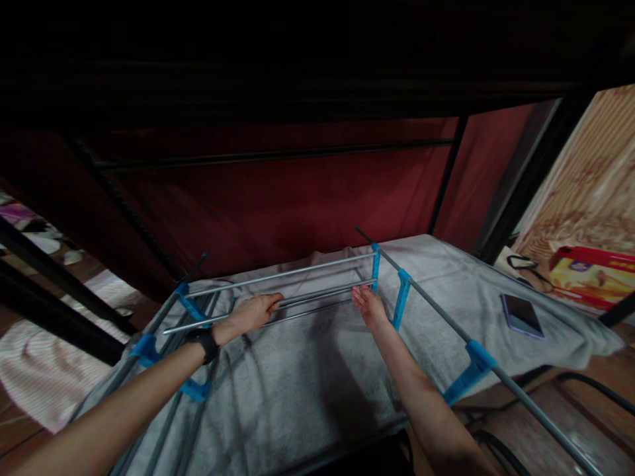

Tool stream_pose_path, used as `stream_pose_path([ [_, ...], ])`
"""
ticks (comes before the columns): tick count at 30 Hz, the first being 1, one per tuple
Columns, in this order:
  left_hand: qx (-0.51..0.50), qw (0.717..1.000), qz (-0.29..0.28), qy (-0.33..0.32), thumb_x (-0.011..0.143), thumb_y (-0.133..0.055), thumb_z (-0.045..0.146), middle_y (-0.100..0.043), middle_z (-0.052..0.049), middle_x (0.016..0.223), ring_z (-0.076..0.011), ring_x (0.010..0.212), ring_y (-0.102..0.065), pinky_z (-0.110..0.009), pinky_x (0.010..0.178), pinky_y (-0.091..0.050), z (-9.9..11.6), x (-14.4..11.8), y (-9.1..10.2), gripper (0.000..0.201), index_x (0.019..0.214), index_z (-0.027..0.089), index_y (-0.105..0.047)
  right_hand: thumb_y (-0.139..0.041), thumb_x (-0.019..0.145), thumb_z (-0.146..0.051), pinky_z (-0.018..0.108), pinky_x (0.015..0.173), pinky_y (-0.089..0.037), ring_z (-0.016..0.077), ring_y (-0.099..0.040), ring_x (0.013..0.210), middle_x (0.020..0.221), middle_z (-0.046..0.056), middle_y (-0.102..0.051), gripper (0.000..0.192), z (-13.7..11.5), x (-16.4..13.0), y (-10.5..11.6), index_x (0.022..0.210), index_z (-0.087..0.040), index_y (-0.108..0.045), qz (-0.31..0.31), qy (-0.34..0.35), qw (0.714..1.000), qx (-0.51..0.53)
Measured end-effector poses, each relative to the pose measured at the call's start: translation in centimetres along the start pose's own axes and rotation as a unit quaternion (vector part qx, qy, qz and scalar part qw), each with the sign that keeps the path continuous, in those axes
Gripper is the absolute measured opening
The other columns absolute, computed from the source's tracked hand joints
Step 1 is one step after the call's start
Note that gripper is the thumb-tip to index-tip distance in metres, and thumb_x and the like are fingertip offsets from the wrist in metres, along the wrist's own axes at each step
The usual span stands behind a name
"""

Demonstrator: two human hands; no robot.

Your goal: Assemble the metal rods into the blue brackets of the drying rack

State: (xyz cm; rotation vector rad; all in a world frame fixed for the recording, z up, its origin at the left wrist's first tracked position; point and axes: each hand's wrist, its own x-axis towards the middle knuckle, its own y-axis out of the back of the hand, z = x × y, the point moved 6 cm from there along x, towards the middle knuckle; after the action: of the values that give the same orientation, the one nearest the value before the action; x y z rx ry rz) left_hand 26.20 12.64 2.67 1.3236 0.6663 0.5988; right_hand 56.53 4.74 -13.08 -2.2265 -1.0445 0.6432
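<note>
Now the left hand [255, 311] clamps the metal rod [322, 293] above the grey cloth [297, 377], seemingly to steady it; the right hand [370, 305] half-curls by the blue bracket [376, 264], its grip unclear.

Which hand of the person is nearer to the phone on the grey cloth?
The right. The right hand is left of the phone, across the side pole; the left hand is farther left, gripping a rod.
</note>
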Motion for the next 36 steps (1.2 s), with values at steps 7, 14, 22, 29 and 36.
stream_pose_path([
  [7,-0.027,0.999,-0.016,-0.032,0.094,-0.035,0.028,-0.072,-0.009,0.113,-0.0217,0.102,-0.068,-0.030,0.089,-0.048,-2.1,0.6,-2.7,0.037,0.121,0.021,-0.060,-0.071,0.079,-0.026,0.024,0.064,-0.056,0.0129,-0.067,0.068,0.071,-0.002,-0.067,0.014,-0.1,1.5,-0.6,0.080,-0.024,-0.057,0.018,-0.002,1.000,-0.016],
  [14,-0.093,0.995,0.014,-0.041,0.097,-0.034,0.046,-0.072,-0.009,0.113,-0.0217,0.103,-0.068,-0.028,0.089,-0.049,-0.8,1.4,-3.5,0.045,0.122,0.020,-0.060,-0.077,0.077,-0.028,0.025,0.064,-0.055,0.0132,-0.066,0.068,0.070,-0.002,-0.066,0.020,0.1,2.6,-2.9,0.078,-0.022,-0.057,-0.011,0.006,0.999,-0.036],
  [22,-0.085,0.995,0.047,-0.030,0.098,-0.036,0.039,-0.073,-0.008,0.113,-0.0212,0.102,-0.068,-0.027,0.088,-0.048,0.7,2.9,-3.8,0.039,0.118,0.021,-0.064,-0.074,0.080,-0.025,0.022,0.061,-0.054,0.0117,-0.065,0.064,0.070,-0.002,-0.067,0.017,-0.9,3.6,-2.8,0.077,-0.022,-0.057,-0.001,0.013,0.999,-0.049],
  [29,-0.075,0.996,0.057,-0.008,0.099,-0.036,0.038,-0.072,-0.009,0.118,-0.0227,0.108,-0.067,-0.030,0.093,-0.048,0.5,3.5,-3.8,0.041,0.125,0.021,-0.063,-0.072,0.082,-0.023,0.023,0.061,-0.054,0.0114,-0.065,0.063,0.069,-0.002,-0.067,0.015,-1.0,3.9,-2.4,0.078,-0.022,-0.057,0.006,0.003,0.998,-0.064],
  [36,-0.060,0.996,0.071,-0.014,0.099,-0.035,0.039,-0.068,-0.009,0.127,-0.0248,0.116,-0.064,-0.033,0.098,-0.047,-0.5,4.3,-4.5,0.045,0.133,0.022,-0.060,-0.072,0.081,-0.022,0.022,0.061,-0.055,0.0114,-0.065,0.065,0.072,0.000,-0.068,0.015,-1.3,4.1,-2.3,0.078,-0.021,-0.057,0.007,0.006,0.996,-0.083],
])
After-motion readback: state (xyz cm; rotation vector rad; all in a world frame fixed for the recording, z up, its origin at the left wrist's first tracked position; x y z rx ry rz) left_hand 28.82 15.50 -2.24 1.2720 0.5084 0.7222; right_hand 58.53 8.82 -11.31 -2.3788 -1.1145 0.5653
